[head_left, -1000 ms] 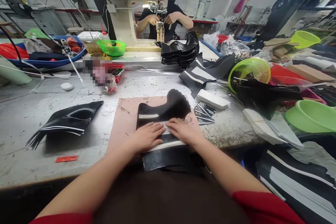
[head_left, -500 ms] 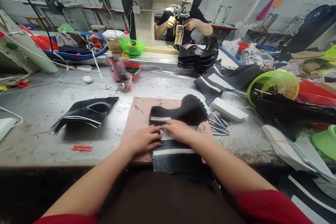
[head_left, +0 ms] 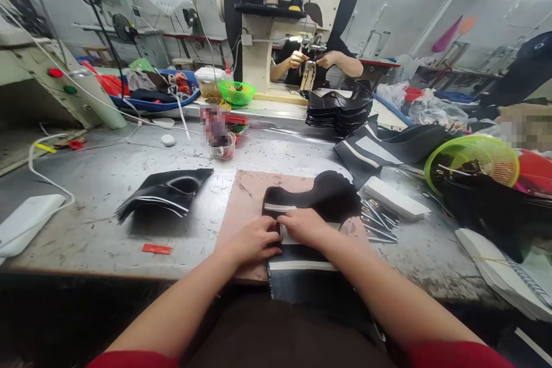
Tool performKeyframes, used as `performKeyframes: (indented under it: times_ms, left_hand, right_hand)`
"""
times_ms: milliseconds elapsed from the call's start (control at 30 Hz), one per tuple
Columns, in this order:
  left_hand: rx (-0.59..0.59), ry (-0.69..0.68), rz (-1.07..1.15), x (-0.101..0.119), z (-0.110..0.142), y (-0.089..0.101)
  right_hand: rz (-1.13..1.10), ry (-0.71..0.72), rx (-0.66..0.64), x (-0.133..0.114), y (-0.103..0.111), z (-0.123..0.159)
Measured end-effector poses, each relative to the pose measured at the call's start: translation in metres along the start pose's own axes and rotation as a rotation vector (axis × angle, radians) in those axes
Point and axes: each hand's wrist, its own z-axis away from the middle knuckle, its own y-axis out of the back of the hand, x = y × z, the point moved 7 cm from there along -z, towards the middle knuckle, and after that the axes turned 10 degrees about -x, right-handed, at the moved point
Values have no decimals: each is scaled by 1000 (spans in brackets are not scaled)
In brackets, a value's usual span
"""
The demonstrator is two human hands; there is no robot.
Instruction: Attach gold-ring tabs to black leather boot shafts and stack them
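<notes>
Fingers of your left hand [head_left: 254, 238] are bent, their tips at the left edge of the black, flat material with a pale band [head_left: 302, 265], just below a short off-white strip [head_left: 280, 207]. Your right hand [head_left: 308, 227] lies over the same material, its fingers curled and pointing left, so the tips of both hands come close together. Whether either hand pinches the material or only presses on it, you cannot tell from this view.

The material lies partly on a pinkish, scuffed rectangular board [head_left: 244, 195] and reaches over the near edge of the grey metal table [head_left: 99, 184] towards you. A black, curved piece with a scalloped right edge [head_left: 334, 192] lies beyond your hands on the board.

Left of the board are a stack of glossy black pieces with white edging [head_left: 166, 192] and a flat red rectangular item [head_left: 156, 249]. Right of it lie narrow black-and-white pieces with eyelets [head_left: 377, 221], a white oblong stack [head_left: 394, 198] and, farther right, a tilted yellow-green plastic basket [head_left: 474, 161]. Across from you, another person's hands [head_left: 330, 58] are at a cream-coloured sewing machine [head_left: 256, 60].
</notes>
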Motion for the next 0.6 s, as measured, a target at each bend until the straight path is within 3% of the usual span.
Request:
performKeyframes:
  times_ms: [233, 367, 500, 600]
  left_hand:
    - [25, 4, -46, -2, 3, -3]
    - [43, -2, -55, 0, 4, -2]
    - [55, -43, -75, 4, 6, 3]
    - [51, -85, -78, 9, 5, 6]
  right_hand:
    - [58, 178, 34, -14, -2, -14]
    - [7, 225, 69, -12, -3, -4]
    - [-132, 180, 136, -2, -14, 23]
    - [-430, 0, 243, 33, -22, 48]
